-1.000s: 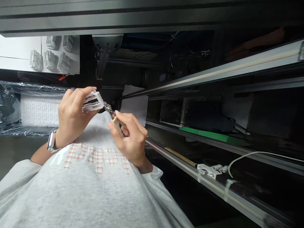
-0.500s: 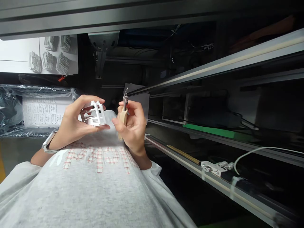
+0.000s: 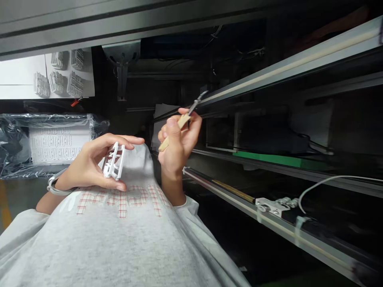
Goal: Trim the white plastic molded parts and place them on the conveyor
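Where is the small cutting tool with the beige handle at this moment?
In the head view, the cutting tool is in the right hand, raised right of centre, apart from the white plastic part.

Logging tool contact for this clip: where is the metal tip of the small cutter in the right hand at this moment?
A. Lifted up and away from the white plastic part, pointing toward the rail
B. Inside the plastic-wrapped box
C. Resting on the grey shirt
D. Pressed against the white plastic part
A: the right hand holds the cutter raised with its tip toward the rail, clear of the white plastic part in the left hand.
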The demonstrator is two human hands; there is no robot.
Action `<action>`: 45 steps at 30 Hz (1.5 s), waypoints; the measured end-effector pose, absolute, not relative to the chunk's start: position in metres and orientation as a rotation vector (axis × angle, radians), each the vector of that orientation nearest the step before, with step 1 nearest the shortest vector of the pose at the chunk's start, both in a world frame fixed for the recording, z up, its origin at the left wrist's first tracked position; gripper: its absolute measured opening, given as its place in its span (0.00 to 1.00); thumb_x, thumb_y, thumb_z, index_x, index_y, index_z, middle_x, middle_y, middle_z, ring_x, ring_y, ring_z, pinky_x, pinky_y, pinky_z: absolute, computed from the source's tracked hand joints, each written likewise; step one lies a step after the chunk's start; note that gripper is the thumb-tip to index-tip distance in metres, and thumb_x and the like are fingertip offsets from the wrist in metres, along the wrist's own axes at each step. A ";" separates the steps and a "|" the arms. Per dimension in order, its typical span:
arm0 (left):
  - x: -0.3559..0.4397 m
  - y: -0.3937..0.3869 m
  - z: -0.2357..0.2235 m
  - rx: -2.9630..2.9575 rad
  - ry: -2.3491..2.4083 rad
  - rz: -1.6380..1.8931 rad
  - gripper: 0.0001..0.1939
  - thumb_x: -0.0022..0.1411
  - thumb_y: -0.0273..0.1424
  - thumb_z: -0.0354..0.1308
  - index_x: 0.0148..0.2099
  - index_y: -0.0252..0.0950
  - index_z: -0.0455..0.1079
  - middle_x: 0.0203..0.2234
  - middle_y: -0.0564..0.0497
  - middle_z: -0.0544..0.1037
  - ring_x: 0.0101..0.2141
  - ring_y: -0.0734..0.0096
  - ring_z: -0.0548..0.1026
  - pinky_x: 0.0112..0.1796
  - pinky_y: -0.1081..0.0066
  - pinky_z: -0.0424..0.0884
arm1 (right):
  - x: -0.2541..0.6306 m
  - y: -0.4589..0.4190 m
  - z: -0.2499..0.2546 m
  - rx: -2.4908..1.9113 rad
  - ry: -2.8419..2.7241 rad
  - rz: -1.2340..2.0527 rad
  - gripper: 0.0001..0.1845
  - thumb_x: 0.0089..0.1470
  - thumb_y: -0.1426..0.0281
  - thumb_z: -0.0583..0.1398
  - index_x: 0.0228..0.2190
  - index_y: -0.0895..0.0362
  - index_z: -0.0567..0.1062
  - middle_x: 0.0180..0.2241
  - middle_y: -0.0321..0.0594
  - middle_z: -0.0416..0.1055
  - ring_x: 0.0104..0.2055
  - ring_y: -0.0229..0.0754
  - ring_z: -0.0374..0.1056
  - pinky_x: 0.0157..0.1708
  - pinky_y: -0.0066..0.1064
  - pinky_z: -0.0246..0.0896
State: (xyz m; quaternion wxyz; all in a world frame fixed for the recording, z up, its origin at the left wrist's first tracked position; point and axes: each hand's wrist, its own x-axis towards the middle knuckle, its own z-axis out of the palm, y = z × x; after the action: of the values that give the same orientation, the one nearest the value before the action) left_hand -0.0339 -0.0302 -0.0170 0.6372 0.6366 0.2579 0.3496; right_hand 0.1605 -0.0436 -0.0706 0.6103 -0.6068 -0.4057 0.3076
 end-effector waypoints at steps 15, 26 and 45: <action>-0.029 -0.028 -0.015 1.295 0.495 0.734 0.31 0.49 0.31 0.79 0.55 0.40 0.74 0.52 0.42 0.81 0.54 0.51 0.79 0.56 0.55 0.78 | 0.171 -0.060 -0.046 -1.158 -1.002 1.024 0.19 0.59 0.51 0.63 0.47 0.45 0.69 0.34 0.35 0.61 0.34 0.39 0.65 0.35 0.35 0.73; -0.030 -0.027 -0.021 1.184 0.531 0.760 0.29 0.52 0.37 0.78 0.54 0.40 0.74 0.51 0.43 0.82 0.53 0.54 0.80 0.54 0.57 0.78 | 0.160 -0.070 -0.039 -1.111 -1.014 1.107 0.13 0.68 0.54 0.54 0.50 0.44 0.68 0.33 0.34 0.62 0.28 0.36 0.61 0.30 0.32 0.66; -0.033 -0.017 -0.031 1.705 0.717 0.987 0.35 0.55 0.30 0.76 0.58 0.41 0.60 0.53 0.42 0.79 0.51 0.60 0.81 0.45 0.67 0.81 | 0.136 -0.058 -0.020 -1.087 -1.029 1.426 0.12 0.62 0.57 0.62 0.42 0.49 0.69 0.30 0.30 0.66 0.28 0.34 0.65 0.30 0.29 0.66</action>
State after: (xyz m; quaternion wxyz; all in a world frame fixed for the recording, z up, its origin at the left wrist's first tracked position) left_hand -0.0325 -0.0172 -0.0311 0.4990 0.7048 0.2963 0.4080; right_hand 0.1362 -0.0577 -0.0204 0.5118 -0.4516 -0.4278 0.5925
